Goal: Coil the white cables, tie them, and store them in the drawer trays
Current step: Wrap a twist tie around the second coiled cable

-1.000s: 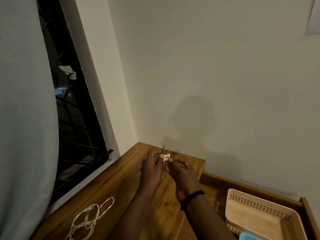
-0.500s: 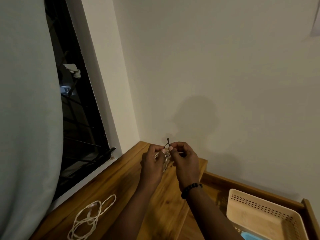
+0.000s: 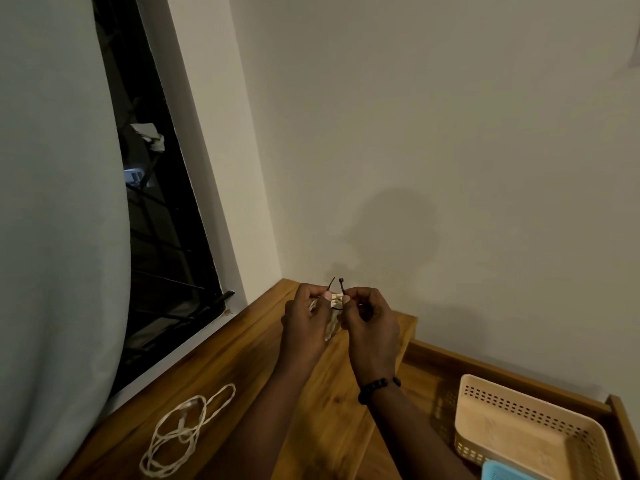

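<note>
Tying one coiled white cable bundle [image 3: 333,308] with a thin black tie [image 3: 341,289], both hands' fingers pinch it; a loose white cable [image 3: 183,433] waits on the wooden desk [image 3: 311,393], beige perforated plastic tray [image 3: 526,434] unfilled.

Both forearms enter from the lower edge, at about 6 o'clock, and converge toward the centre. Left hand [image 3: 306,318]: raised, back toward the camera, fingers curled, thumb and forefinger pinching at about 1 o'clock of the hand. Right hand [image 3: 370,323]: raised beside it, nearly touching, fingers curled, thumb and forefinger pinching at about 11 o'clock of the hand. Right wrist: encircled by a dark beaded bracelet [image 3: 378,388].
</note>
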